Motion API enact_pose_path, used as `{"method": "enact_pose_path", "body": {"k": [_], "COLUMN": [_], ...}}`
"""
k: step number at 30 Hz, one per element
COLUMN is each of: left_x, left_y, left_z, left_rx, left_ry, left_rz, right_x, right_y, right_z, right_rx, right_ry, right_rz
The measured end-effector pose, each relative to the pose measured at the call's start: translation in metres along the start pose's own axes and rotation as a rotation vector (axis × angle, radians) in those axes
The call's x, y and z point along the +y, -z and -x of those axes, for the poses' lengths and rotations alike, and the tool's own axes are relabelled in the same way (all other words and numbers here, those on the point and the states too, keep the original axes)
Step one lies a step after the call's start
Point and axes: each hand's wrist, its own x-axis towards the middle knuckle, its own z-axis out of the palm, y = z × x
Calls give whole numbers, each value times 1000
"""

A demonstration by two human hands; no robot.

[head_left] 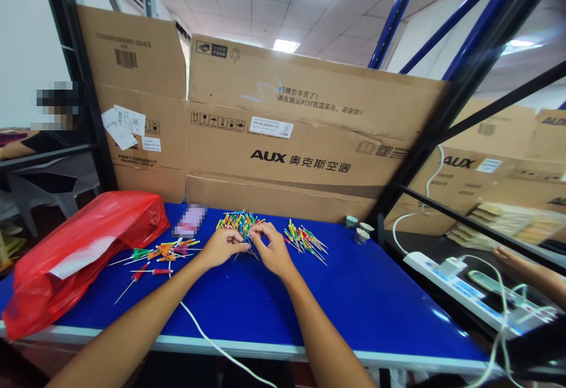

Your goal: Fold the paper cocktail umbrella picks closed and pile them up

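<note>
Left hand and right hand pinching coloured pins, narrow grip, right there over the blue bench!

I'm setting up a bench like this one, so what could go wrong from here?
The thin, pointed coloured pins right at the left hand and right hand could prick fingers. The white cable near the left forearm might snag on the arm and tug at things. The loose pins beside the red plastic bag could get dragged or scattered if the bag shifts.
</note>
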Motion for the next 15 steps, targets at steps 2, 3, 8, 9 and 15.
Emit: {"method": "enact_pose_path", "body": {"k": [2, 3, 8, 9, 15], "left_x": [0, -1, -5, -5, -5], "left_y": [0, 0, 0, 0, 2], "left_z": [0, 0, -2, -2, -2], "left_rx": [7, 9, 6, 3, -13], "left_ry": [-11, -16, -21, -23, -49], "left_rz": [4, 7, 10, 12, 14], "right_x": [-1, -2, -4, -4, 1], "right_y": [1, 2, 3, 3, 1], "right_z": [-1, -1, 0, 0, 0], "right_rx": [5, 6, -9, -9, 14], "right_ry": [25, 37, 64, 60, -1], "right_rz": [30, 46, 77, 66, 1]}}
